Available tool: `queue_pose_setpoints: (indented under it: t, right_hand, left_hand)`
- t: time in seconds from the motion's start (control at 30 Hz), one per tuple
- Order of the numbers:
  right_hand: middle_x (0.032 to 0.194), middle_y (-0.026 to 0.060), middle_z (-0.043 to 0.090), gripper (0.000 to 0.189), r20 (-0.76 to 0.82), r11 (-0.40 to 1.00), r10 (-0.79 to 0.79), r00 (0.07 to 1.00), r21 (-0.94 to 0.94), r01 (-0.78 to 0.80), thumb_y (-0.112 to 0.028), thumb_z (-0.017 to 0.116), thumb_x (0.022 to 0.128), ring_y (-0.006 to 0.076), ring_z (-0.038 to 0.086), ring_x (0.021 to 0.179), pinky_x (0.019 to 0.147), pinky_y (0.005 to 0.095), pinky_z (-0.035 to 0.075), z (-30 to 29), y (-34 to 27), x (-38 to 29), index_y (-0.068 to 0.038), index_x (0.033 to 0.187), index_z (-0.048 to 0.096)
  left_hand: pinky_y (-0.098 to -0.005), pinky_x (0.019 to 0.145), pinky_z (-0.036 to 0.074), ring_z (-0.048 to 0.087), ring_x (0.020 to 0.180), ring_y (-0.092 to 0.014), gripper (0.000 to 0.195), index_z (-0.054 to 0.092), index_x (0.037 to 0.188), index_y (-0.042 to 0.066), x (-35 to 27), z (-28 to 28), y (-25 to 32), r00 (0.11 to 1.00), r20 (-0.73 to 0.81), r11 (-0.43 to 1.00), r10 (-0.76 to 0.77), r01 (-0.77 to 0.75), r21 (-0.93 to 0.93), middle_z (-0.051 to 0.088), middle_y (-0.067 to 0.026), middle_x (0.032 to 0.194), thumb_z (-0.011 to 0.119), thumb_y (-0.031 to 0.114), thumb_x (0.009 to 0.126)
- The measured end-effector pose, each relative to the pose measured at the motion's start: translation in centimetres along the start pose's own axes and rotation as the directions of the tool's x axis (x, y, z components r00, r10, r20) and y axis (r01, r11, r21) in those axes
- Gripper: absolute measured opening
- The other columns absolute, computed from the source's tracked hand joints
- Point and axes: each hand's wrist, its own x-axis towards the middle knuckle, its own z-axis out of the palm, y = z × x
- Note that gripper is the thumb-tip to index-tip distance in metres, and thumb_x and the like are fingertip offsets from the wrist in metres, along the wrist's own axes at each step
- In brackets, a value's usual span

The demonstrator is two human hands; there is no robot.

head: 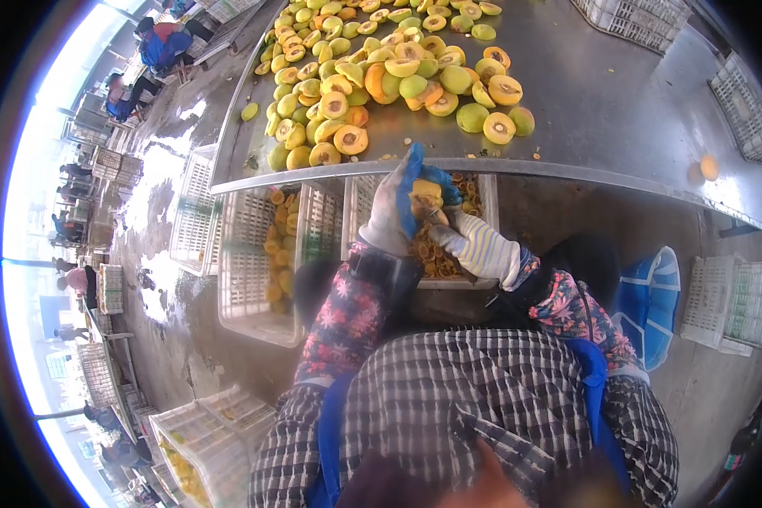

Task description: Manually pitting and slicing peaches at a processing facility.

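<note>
My left hand [397, 206], in a pale glove with blue-coated fingers, holds a yellow halved fruit [427, 192] just below the metal table's edge. My right hand [479, 244], in a striped knit glove, is at the fruit's lower side and grips a small tool [439, 217] with a metal end; its exact kind is hard to tell. Under both hands stands a white plastic crate [491, 209] with brown-orange scraps in it. Many halved yellow-green fruits [413, 86], several with brown centres showing, lie piled on the table [584, 120] beyond my hands.
Left of my knees, a white crate [247, 273] holds peeled-looking yellow pieces. A blue-and-white container [651, 305] and stacked crates [717, 305] stand at the right. More crates rest on the table's far right side. Other people sit at a distance on the left, beyond the wet floor [159, 254].
</note>
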Motion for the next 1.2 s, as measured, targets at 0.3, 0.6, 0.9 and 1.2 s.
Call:
queue_pose_setpoints:
  t: [0.3,0.6,0.9,1.2]
  right_hand:
    - [0.05,-0.0047,0.039,0.033,0.694,-0.185,0.617,0.37,0.585,-0.79,-0.046,0.057,0.09,0.0064,0.033,0.031,0.029,0.0211,0.024,-2.7,-6.4,3.5,-0.013,0.085,0.054]
    - [0.055,-0.004,0.042,0.031,0.534,0.19,0.596,0.6,0.632,-0.751,-0.041,0.057,0.091,0.0057,0.033,0.036,0.033,0.0225,0.025,-0.9,-4.0,1.2,-0.011,0.098,0.057]
    - [0.054,-0.0035,0.04,0.033,0.74,-0.115,0.533,0.41,0.544,-0.831,-0.043,0.057,0.09,0.0064,0.03,0.033,0.031,0.0214,0.024,-3.0,-6.7,2.4,-0.01,0.096,0.056]
    - [0.112,0.0252,0.057,0.05,0.56,0.766,0.641,0.525,-0.509,-0.392,-0.019,0.053,0.087,0.0428,0.055,0.104,0.085,0.0457,0.045,-2.0,-1.3,0.6,-0.01,0.132,0.031]
  left_hand:
    - [-0.0376,0.068,0.055,0.066,0.071,-0.027,0.048,0.059,0.092,-0.006,1.1,-1.2,-2.6,0.999,0.035,0.969,0.039,-0.029,-0.244,0.064,-0.0171,0.079,0.046,0.04,0.096]
    - [-0.035,0.07,0.054,0.065,0.074,-0.025,0.038,0.058,0.095,-0.004,0.2,-2.1,-1.5,0.994,0.101,0.984,0.032,-0.014,-0.179,0.062,-0.0128,0.081,0.05,0.033,0.096]
    - [-0.0265,0.066,0.047,0.055,0.07,-0.01,0.03,0.065,0.101,-0.004,1.0,-6.4,-2.7,0.971,-0.223,0.965,0.086,-0.025,0.262,0.067,-0.0057,0.085,0.067,0.023,0.086]
    - [-0.0401,0.092,0.045,0.059,0.106,-0.033,0.052,0.06,0.118,0.009,0.3,-17.7,5.6,0.846,-0.405,0.062,0.347,0.41,0.91,0.062,-0.0173,0.114,0.054,0.049,0.086]
